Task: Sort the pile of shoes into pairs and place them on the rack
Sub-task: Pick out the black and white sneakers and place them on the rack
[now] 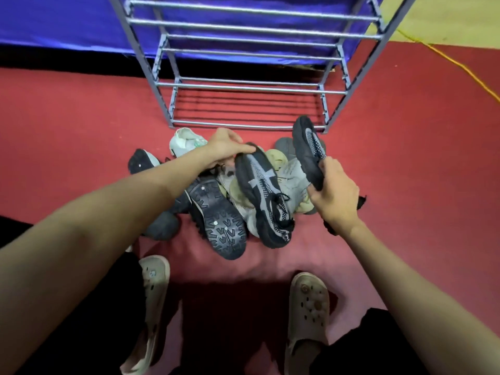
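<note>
Beyond the beige clogs point(307, 309), the right hand point(334, 196) grips one black knit sneaker point(308, 147) while the left hand point(226, 146) pinches, apparently, its mate's point(266, 196) toe on the pile; lift that cleanly, then seat both on the bare rack point(243, 89).

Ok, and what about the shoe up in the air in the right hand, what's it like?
The black sneaker in the right hand is dark, with a grey knitted-looking panel dotted in white along its side. It looks soft and fabric-like. The hand grips it at the heel end, so its toe points up and away toward the bottom bars of the metal rack. It is lifted clear above the pile of shoes on the red carpet, and only that hand touches it. It looks like a match for the sneaker under the left hand.
</note>
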Tool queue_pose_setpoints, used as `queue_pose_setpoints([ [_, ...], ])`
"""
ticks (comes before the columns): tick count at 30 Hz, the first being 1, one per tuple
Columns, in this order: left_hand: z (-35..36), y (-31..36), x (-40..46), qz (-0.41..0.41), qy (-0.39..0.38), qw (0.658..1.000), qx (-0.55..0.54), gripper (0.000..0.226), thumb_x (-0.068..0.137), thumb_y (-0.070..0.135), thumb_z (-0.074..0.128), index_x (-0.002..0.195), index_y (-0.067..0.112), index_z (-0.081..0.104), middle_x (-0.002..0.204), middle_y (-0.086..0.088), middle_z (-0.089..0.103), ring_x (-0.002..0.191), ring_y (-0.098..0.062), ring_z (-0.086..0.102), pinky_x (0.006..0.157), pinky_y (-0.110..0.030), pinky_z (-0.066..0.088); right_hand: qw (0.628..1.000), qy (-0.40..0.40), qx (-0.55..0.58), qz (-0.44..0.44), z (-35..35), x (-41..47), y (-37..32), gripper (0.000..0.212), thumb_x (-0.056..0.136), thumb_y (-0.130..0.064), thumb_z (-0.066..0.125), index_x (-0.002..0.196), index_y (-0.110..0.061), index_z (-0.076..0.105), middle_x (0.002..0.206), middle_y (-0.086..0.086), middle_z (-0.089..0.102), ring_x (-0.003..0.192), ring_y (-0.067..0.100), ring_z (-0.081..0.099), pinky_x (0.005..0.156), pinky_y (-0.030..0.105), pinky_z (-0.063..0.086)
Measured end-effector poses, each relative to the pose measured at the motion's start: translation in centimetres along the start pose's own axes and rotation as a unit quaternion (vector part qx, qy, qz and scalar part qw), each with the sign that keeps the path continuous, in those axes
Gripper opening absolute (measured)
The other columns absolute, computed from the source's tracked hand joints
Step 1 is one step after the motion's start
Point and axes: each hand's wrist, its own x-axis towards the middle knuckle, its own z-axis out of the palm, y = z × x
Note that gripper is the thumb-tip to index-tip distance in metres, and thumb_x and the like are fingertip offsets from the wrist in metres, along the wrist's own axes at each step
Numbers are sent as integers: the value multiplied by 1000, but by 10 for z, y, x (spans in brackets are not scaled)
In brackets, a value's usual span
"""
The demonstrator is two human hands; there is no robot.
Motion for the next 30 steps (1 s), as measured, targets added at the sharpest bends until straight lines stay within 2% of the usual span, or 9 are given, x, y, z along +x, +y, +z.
queue_pose_setpoints([
  [3, 24, 3, 20, -20, 20, 997, -75, 12, 81, 2, 69, 82, 10, 60, 96, -15, 64, 70, -17, 63, 61, -24, 58, 1000, -4, -9, -9, -2, 4, -6, 25, 77, -15, 60, 95, -7, 44, 98, 14, 55, 81, 41, 55, 60, 37, 34],
  [5, 40, -2, 25, -18, 25, 998, -56, 10, 84, -1, 64, 89, 7, 65, 104, -13, 65, 89, -20, 65, 74, -25, 57, 1000, -5, 4, 8, -2, 7, -10, 25, 77, -16, 60, 93, -9, 42, 95, 13, 55, 76, 41, 54, 60, 38, 36],
  [9, 52, -22, 15, -3, 2, 999, 38, 41, 85, 2, 61, 126, 5, 56, 125, -12, 62, 114, -28, 59, 93, -33, 50, 997, -22, 55, 53, 4, 10, -15, 30, 75, -18, 63, 87, -15, 36, 83, 5, 50, 69, 33, 42, 60, 35, 31],
  [13, 40, -41, 2, 47, -25, 986, 160, 49, 85, 9, 61, 133, 6, 51, 134, -14, 57, 124, -29, 52, 98, -29, 40, 994, -41, 88, 54, 11, 7, -22, 33, 75, -23, 66, 84, -15, 35, 70, -4, 43, 69, 30, 40, 60, 31, 27],
  [17, 24, -49, -15, 37, 7, 991, 132, 35, 84, 16, 61, 119, 11, 60, 124, -7, 62, 113, -21, 57, 93, -27, 42, 985, -46, 154, 66, 16, 5, -38, 33, 70, -17, 68, 81, -13, 38, 64, -7, 39, 66, 27, 42, 59, 32, 30],
  [20, 10, -44, -50, 44, -103, 994, 13, 18, 82, 14, 68, 99, 16, 65, 99, -3, 67, 94, -18, 62, 75, -20, 49, 966, -27, 230, 113, 16, 8, -54, 34, 69, -19, 74, 81, -13, 43, 68, -4, 48, 66, 22, 47, 58, 27, 31],
  [24, -3, -37, -102, 25, -295, 954, -36, 59, 72, 27, 77, 125, 19, 53, 116, -6, 66, 99, -14, 65, 88, -30, 53, 959, -16, 246, 143, 14, 15, -76, 39, 69, -27, 80, 80, -13, 45, 75, 2, 58, 68, 19, 53, 59, 25, 33],
  [27, 7, -37, -121, 39, -292, 955, -26, 78, 57, 46, 80, 126, 23, 50, 118, -12, 66, 105, -18, 67, 95, -42, 53, 953, -1, 263, 148, 15, 17, -94, 43, 67, -33, 82, 73, -16, 42, 73, 4, 58, 67, 20, 55, 65, 35, 44],
  [30, 14, -41, -128, 39, -223, 973, -51, 86, 49, 51, 82, 123, 19, 52, 113, -5, 70, 100, -18, 70, 91, -41, 56, 954, 3, 266, 142, 15, 19, -110, 47, 67, -34, 82, 67, -19, 38, 70, 3, 55, 61, 16, 48, 62, 33, 42],
])
